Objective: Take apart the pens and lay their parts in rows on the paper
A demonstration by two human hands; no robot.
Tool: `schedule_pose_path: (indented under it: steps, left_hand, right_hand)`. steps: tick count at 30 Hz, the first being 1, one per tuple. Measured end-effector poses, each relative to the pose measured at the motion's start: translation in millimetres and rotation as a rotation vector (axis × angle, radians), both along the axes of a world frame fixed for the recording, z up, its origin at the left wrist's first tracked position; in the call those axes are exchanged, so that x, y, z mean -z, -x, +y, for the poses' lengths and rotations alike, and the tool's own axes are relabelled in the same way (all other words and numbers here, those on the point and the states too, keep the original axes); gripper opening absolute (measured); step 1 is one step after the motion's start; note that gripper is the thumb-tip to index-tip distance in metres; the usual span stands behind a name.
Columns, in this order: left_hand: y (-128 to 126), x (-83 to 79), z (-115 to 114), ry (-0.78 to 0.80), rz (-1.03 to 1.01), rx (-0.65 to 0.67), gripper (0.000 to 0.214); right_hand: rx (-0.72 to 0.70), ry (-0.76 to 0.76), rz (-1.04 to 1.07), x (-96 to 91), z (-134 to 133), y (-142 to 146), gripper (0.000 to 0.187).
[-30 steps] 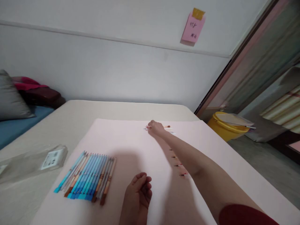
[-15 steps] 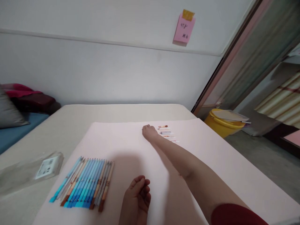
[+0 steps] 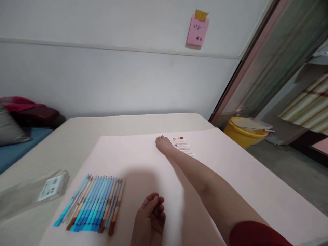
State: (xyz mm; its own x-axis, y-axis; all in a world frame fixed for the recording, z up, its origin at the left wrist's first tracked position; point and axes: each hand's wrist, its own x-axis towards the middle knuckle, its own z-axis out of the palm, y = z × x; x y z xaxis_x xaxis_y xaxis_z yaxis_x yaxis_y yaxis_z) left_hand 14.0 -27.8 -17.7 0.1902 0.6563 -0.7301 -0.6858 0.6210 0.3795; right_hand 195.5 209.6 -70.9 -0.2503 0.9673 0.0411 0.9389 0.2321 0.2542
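Observation:
My right hand [image 3: 164, 144] reaches far across the pink sheet [image 3: 128, 150], its fingers pressed together low over the surface. A thin dark pen tip [image 3: 155, 140] pokes out on its left side; the rest of that pen is hidden under the hand. Just right of the fingers lie several small slim pens [image 3: 181, 145] in a loose column, partly covered by my wrist. My left hand [image 3: 151, 217] rests near the front with curled fingers, thumb against the index finger, and nothing visible in it. To its left, a row of blue, grey and orange-brown pens [image 3: 96, 203] lies side by side.
A clear plastic bag [image 3: 28, 196] with a white label lies on the table's left. Beyond the right edge stands a yellow bucket [image 3: 241, 133] with a lid-like sheet on top. A pink note [image 3: 197, 32] is taped to the wall [image 3: 115, 78]. A grey pillow [image 3: 11, 126] sits at far left.
Both hands stay almost in the same place. The view has tilted slightly, so the wall note sits a little further left and the pen row a little lower.

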Motion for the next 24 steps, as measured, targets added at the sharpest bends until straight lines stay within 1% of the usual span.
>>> schedule_pose_path:
  steps: [10, 15, 20, 22, 24]
  left_hand:
    - [2.0, -5.3, 0.1, 0.016, -0.019, -0.01, 0.014]
    - [4.3, -5.5, 0.3, -0.003, -0.032, -0.025, 0.016]
    - [6.2, -4.9, -1.4, -0.026, -0.054, -0.028, 0.016]
    - [7.5, -4.8, -2.2, -0.04, -0.069, -0.034, 0.017]
    - [9.1, -5.5, -2.9, -0.054, -0.081, -0.043, 0.017]
  right_hand:
    - [0.029, 0.029, 0.0, -2.6, 3.3, 11.0, 0.033]
    - [0.061, 0.036, 0.014, -6.8, 1.1, 15.8, 0.033]
    - [0.08, 0.022, 0.036, -21.0, -8.2, 20.6, 0.034]
    - [0.084, 0.013, 0.045, -29.2, -17.2, 24.9, 0.034]
    - [0.078, 0.01, 0.051, -36.8, -33.1, 31.0, 0.034]
